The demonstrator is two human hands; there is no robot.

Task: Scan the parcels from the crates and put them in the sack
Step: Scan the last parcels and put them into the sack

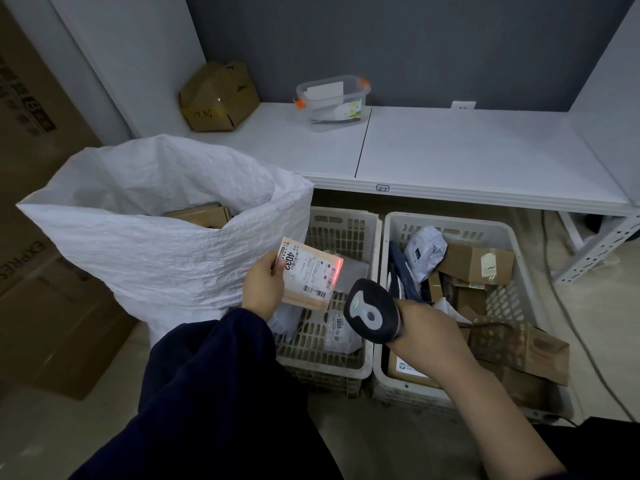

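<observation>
My left hand holds a small tan parcel with a white shipping label, above the left crate. A red scan line glows across the label's right end. My right hand grips a black and grey barcode scanner, its head aimed at the parcel. The white woven sack stands open at the left with a cardboard parcel inside. The left crate holds white bagged parcels. The right crate is filled with several cardboard boxes and poly bags.
A white shelf runs above the crates, bearing a dented cardboard box and a clear plastic container. Large cartons stand to the left of the sack. A cable lies on the floor at right.
</observation>
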